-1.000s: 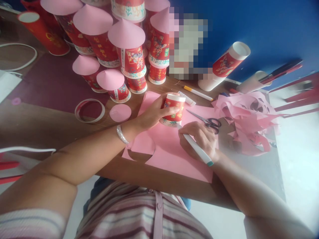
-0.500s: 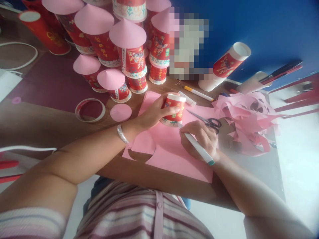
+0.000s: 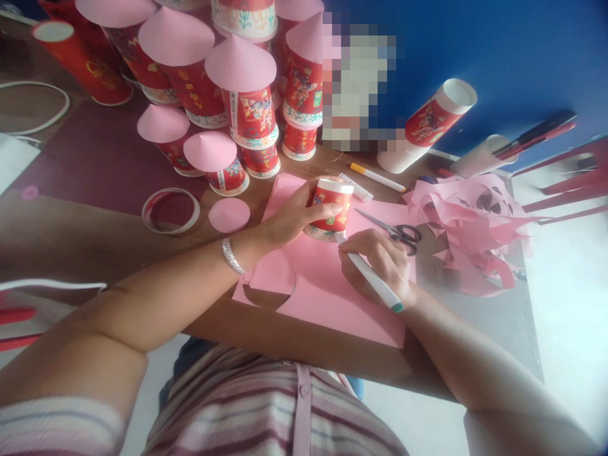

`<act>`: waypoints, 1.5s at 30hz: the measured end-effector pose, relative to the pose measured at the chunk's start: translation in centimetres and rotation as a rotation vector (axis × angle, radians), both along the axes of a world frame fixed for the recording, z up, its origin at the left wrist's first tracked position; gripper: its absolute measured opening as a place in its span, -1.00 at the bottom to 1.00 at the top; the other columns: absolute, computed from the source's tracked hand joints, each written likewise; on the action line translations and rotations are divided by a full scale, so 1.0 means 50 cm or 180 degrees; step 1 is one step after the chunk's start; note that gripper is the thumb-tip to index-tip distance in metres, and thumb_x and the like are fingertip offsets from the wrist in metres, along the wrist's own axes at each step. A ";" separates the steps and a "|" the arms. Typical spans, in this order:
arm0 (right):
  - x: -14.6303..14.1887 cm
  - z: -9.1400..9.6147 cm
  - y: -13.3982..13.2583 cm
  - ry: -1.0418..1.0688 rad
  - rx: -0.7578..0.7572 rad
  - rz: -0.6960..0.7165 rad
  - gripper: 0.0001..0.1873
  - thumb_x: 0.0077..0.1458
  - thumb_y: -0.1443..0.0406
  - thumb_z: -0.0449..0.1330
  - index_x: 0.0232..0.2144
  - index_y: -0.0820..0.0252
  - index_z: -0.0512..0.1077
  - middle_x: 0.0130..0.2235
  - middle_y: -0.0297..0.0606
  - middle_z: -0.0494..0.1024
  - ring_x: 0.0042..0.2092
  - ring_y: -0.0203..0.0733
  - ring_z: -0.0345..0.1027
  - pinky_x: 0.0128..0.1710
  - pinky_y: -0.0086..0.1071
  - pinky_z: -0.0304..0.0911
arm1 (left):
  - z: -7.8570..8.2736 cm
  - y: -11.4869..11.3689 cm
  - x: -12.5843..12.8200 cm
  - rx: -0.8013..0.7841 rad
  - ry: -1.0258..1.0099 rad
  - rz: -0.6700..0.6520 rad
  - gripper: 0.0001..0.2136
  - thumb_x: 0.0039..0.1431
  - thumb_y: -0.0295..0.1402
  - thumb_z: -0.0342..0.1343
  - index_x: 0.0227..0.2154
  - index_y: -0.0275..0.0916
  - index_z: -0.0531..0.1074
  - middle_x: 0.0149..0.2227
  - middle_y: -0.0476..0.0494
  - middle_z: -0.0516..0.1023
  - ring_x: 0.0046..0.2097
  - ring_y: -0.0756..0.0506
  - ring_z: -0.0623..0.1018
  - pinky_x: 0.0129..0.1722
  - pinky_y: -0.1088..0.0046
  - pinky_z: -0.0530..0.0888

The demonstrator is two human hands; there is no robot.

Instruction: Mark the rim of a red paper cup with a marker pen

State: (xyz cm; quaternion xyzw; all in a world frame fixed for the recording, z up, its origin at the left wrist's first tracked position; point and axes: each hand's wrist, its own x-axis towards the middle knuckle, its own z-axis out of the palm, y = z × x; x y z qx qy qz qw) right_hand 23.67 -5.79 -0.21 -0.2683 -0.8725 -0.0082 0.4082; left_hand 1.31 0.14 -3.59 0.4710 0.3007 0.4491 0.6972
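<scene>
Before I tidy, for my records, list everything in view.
held cup: 1, red/white, centre
marker: 1, white/green, near cup
paper sheets: uncounted, pink, centre
scissors: 1, dark-handled, right of cup
small tube: 1, white, behind cup
capped pen: 1, white/yellow, behind scissors
scraps: uncounted, pink, right
round piece: 1, pink, left of sheets
ring: 1, white/red, left
cone-topped cups: many, red/pink, back left
tall container: 1, red, back left
cup stack: 1, red/white, back right
pen holder: 1, white, back right
table: 1, brown, underneath
shirt: 1, maroon-striped, bottom
bracelet: 1, silver, left wrist
left grip: 1, bare, around cup
right grip: 1, bare, around marker
</scene>
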 end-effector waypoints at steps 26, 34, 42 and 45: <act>-0.002 0.007 -0.002 0.0232 0.0163 -0.0021 -0.66 0.34 0.54 0.28 0.00 0.01 0.53 -0.32 -0.42 0.69 -0.41 -0.20 0.61 -0.43 -0.36 0.52 | -0.009 0.002 0.000 -0.0021 -0.0046 -0.0039 -0.32 0.23 -0.01 0.61 0.28 -0.16 0.52 0.24 -0.33 0.70 0.30 -0.41 0.71 0.25 -0.07 0.69; -0.002 0.009 -0.009 0.0083 0.0088 0.0183 -0.71 0.40 0.54 0.28 -0.01 0.06 0.48 -0.29 -0.38 0.68 -0.37 -0.23 0.62 -0.39 -0.38 0.58 | -0.006 0.002 0.001 0.0026 -0.0074 0.0013 -0.34 0.23 0.00 0.61 0.25 -0.18 0.53 0.21 -0.31 0.70 0.24 -0.34 0.71 0.26 0.02 0.66; -0.007 0.013 -0.013 0.0099 -0.0003 0.0296 -0.74 0.46 0.53 0.27 0.00 0.06 0.48 -0.31 -0.33 0.67 -0.39 -0.21 0.60 -0.39 -0.37 0.58 | -0.009 0.004 0.001 0.0019 -0.0150 -0.0009 -0.37 0.24 -0.01 0.63 0.22 -0.15 0.55 0.18 -0.25 0.72 0.16 -0.25 0.71 0.22 0.13 0.66; -0.009 0.014 -0.015 0.0121 0.0029 0.0380 -0.76 0.46 0.53 0.26 -0.01 0.09 0.48 -0.32 -0.31 0.65 -0.37 -0.20 0.60 -0.28 -0.34 0.66 | -0.006 0.003 0.001 -0.0003 -0.0130 0.0027 -0.36 0.22 0.00 0.63 0.22 -0.15 0.55 0.16 -0.23 0.71 0.16 -0.24 0.70 0.18 0.16 0.66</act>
